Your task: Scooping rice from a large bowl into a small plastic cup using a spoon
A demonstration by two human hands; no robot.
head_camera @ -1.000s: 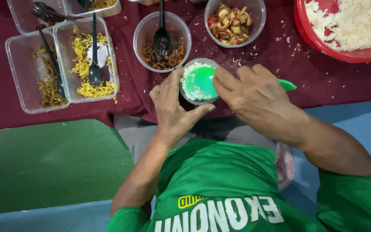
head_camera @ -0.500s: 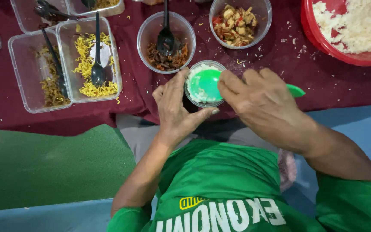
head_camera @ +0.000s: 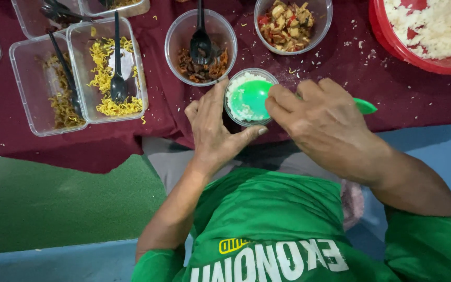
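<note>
My left hand (head_camera: 216, 130) fingers curled around the small rice cup (head_camera: 250, 97) at the table's near edge, my right hand (head_camera: 323, 124) pinching a green spoon (head_camera: 251, 99) into it, noodle tubs (head_camera: 76, 73) at the left, red rice basin (head_camera: 392, 39) cut off at the far right corner.

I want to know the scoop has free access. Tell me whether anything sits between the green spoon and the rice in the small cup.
Nothing visible does. The green spoon, held by the right hand, already lies bowl-down on the white rice in the small clear cup. The left hand only grips the cup's near side, clear of its open mouth.
</note>
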